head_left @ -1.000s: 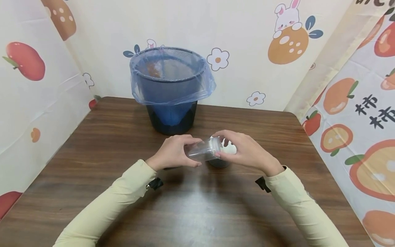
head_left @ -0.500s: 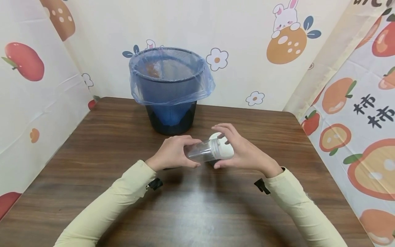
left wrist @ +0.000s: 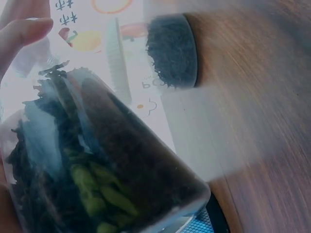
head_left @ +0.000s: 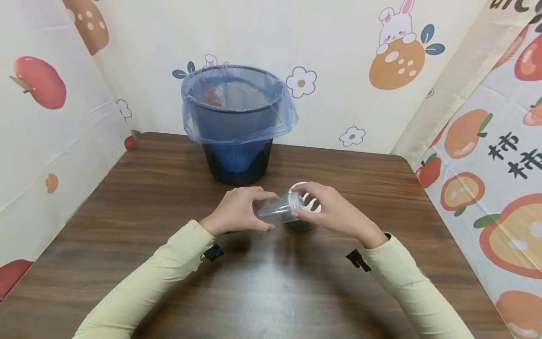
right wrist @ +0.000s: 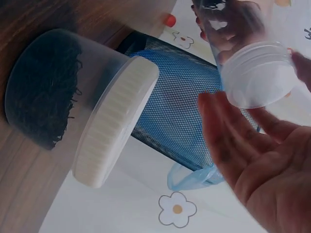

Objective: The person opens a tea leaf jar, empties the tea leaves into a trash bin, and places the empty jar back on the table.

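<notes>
My left hand (head_left: 237, 209) grips a clear plastic jar (head_left: 275, 209) on its side, a little above the wooden table (head_left: 271, 282). The jar's threaded mouth points right and has no lid. My right hand (head_left: 330, 209) has its thumb and fingers curled round that mouth. The right wrist view shows the open mouth (right wrist: 255, 73) in front of my palm (right wrist: 262, 165). Just behind and below stands a second jar (head_left: 300, 225) with dark contents and a white ribbed lid (right wrist: 116, 121). In the left wrist view the held jar (left wrist: 97, 160) fills the frame, with the second jar (left wrist: 172, 51) beyond it.
A black mesh waste bin (head_left: 237, 117) lined with a blue plastic bag stands at the back of the table, just beyond the jars. Fruit-print cloth walls close in the left, back and right sides. Bare tabletop lies between my arms and the front edge.
My right hand's fingers have come down from a raised, spread pose and closed round the jar's mouth. The left hand and the jar have hardly moved.
</notes>
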